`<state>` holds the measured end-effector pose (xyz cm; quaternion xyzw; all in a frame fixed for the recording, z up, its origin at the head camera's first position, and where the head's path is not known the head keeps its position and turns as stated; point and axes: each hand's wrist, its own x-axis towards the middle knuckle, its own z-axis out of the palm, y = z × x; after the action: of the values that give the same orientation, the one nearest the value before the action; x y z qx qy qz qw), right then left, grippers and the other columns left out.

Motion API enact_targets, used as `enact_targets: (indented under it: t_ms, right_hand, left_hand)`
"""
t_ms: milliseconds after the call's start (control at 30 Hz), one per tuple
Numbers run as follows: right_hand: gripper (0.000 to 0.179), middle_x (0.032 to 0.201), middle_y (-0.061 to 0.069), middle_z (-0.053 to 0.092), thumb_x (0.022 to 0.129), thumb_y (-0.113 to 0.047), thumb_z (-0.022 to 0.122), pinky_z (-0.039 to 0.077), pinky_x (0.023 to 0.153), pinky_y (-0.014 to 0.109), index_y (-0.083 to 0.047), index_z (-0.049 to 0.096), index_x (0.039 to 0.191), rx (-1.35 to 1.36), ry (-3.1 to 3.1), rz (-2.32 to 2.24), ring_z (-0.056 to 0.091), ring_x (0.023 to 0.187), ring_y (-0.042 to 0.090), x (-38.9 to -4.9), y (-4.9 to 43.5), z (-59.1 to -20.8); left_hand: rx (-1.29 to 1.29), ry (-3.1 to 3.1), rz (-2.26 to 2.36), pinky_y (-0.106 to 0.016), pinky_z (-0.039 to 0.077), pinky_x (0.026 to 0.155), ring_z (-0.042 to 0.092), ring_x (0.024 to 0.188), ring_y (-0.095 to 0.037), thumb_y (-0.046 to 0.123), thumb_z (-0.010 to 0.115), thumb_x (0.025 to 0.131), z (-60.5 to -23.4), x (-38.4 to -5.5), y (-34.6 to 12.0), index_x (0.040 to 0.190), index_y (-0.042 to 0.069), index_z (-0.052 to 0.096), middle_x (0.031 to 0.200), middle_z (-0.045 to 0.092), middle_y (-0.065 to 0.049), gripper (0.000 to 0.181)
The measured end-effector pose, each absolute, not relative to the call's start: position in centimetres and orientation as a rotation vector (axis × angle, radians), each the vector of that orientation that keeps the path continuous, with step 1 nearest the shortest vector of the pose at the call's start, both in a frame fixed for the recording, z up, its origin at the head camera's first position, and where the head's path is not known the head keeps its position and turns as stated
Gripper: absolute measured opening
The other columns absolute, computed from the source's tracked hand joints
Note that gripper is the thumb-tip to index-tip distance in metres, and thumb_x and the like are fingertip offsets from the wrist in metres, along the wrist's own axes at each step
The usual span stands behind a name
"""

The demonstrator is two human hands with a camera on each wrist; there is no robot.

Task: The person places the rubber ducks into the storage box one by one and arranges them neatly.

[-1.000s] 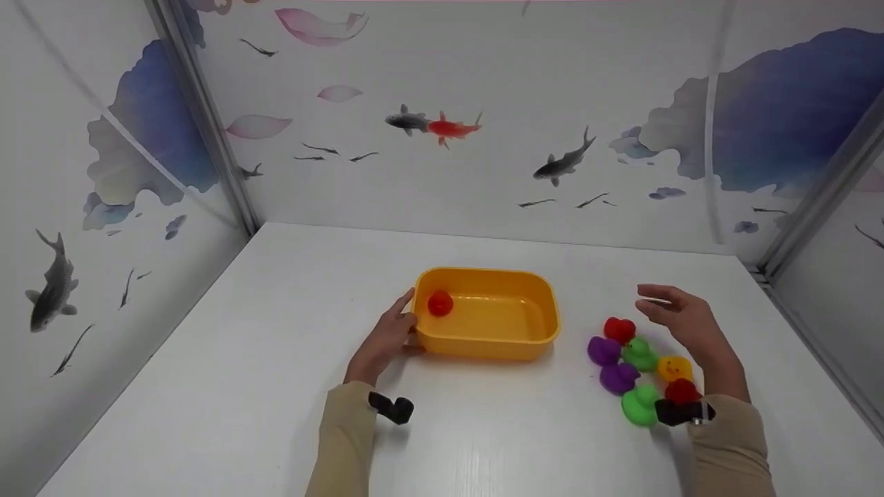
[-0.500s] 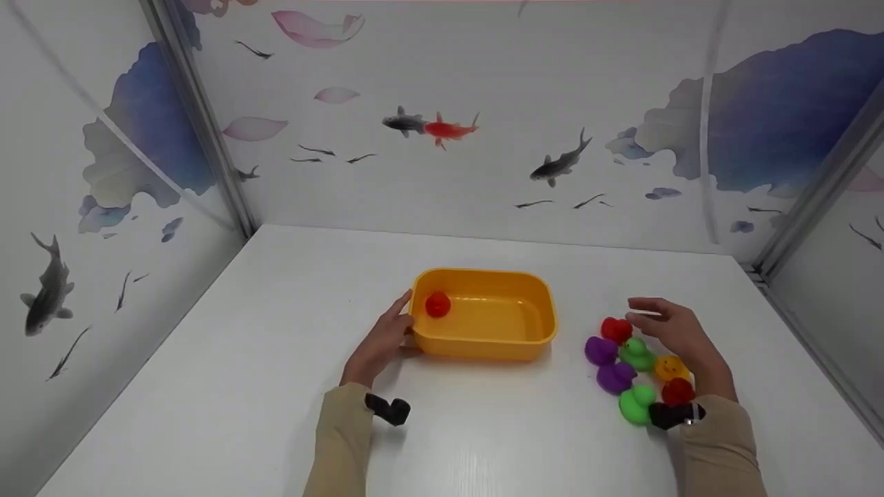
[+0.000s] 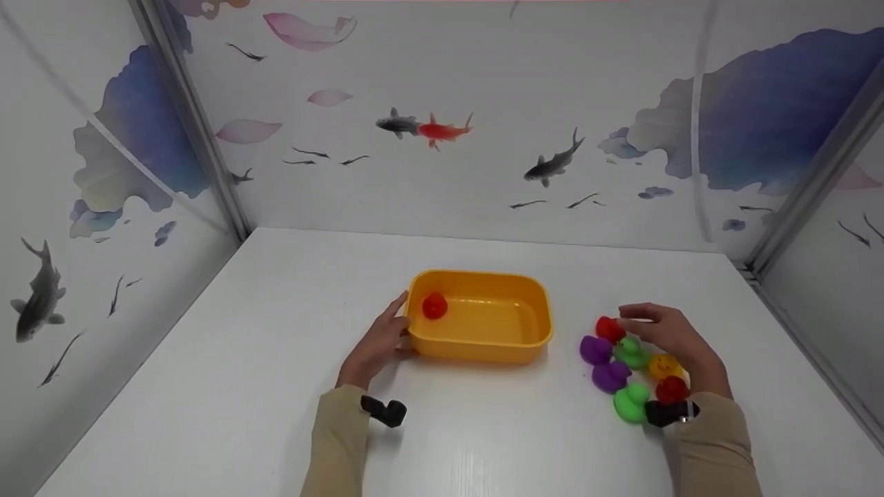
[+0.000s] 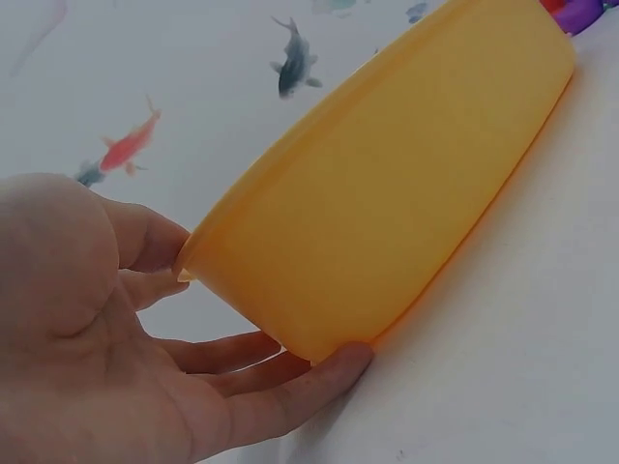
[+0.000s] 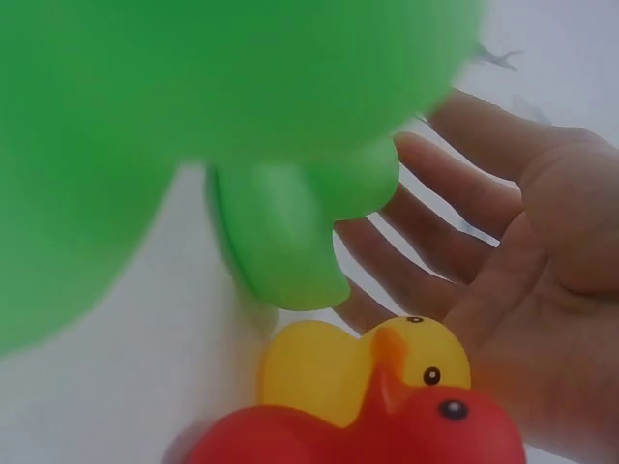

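Observation:
In the head view my left hand (image 3: 375,345) rests against the left end of a yellow plastic tub (image 3: 481,351). The left wrist view shows its fairly straight fingers touching the tub at the rim and low near the base. A red rubber duck (image 3: 434,306) lies inside the tub. My right hand (image 3: 673,338) hovers, fingers spread and loosely bent, over a cluster of rubber ducks. Its fingertips are beside a red duck (image 3: 608,330); contact cannot be told. Near it are a green duck (image 3: 630,353) and a purple duck (image 3: 595,350). The right palm (image 5: 542,319) holds nothing.
Another purple duck (image 3: 610,377), a light green duck (image 3: 631,404), a yellow duck (image 3: 664,366) and a red duck (image 3: 671,389) complete the cluster, close to the right wrist. A white table (image 3: 476,442) bears everything, with fish-printed panels (image 3: 456,186) behind and at both sides.
My right hand has come down and toward the far red duck. The left hand stays against the tub. The head view has shifted slightly.

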<state>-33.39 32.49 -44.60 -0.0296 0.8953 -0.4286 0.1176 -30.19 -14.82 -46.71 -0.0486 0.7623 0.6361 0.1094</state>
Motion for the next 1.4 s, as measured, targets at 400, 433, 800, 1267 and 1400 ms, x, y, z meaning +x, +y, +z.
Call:
enact_targets:
  t_ms: [400,433,800,1267,1400]
  right_hand:
    - [0.068,0.153,0.029,0.040,0.096,-0.047,0.062,0.025,0.116,0.071,-0.003,0.048,0.146,-0.099,2.643,-1.171,0.028,0.142,0.051,-33.2,32.1,-44.7]
    - [0.068,0.152,0.030,0.040,0.096,-0.047,0.062,0.026,0.115,0.071,-0.003,0.048,0.146,-0.096,2.647,-1.166,0.029,0.141,0.052,-33.2,32.1,-44.7]
    - [0.066,0.149,0.030,0.043,0.097,-0.046,0.062,0.034,0.114,0.065,-0.001,0.049,0.143,-0.006,2.639,-1.158,0.039,0.134,0.048,-33.2,32.0,-44.8]
    - [0.070,0.153,0.031,0.037,0.095,-0.049,0.062,0.030,0.116,0.067,0.000,0.048,0.144,0.119,2.646,-1.173,0.031,0.139,0.051,-33.6,31.9,-44.4]
    - [0.074,0.153,0.031,0.036,0.094,-0.051,0.063,0.029,0.116,0.068,0.001,0.045,0.145,0.146,2.647,-1.212,0.029,0.140,0.052,-33.5,31.7,-43.8]
  left_hand:
    - [-0.161,2.214,1.885,-0.042,0.055,0.102,0.058,0.122,-0.026,0.026,0.040,0.105,-46.6,-30.3,-14.8,0.159,0.038,0.019,0.155,0.045,-0.008,0.060]
    - [-0.160,2.219,1.880,-0.042,0.055,0.102,0.058,0.122,-0.026,0.026,0.040,0.105,-46.7,-30.3,-14.8,0.160,0.038,0.019,0.156,0.045,-0.008,0.060]
    - [-0.181,2.198,1.892,-0.042,0.055,0.103,0.057,0.120,-0.027,0.024,0.041,0.104,-46.7,-30.2,-14.8,0.159,0.038,0.019,0.155,0.043,-0.010,0.061]
    - [-0.176,2.186,1.908,-0.042,0.055,0.102,0.057,0.121,-0.027,0.023,0.041,0.105,-46.6,-30.3,-14.9,0.159,0.038,0.020,0.156,0.043,-0.011,0.060]
    - [-0.151,2.177,1.920,-0.044,0.055,0.102,0.057,0.122,-0.027,0.023,0.040,0.105,-46.7,-30.2,-14.9,0.159,0.038,0.020,0.155,0.044,-0.011,0.060]
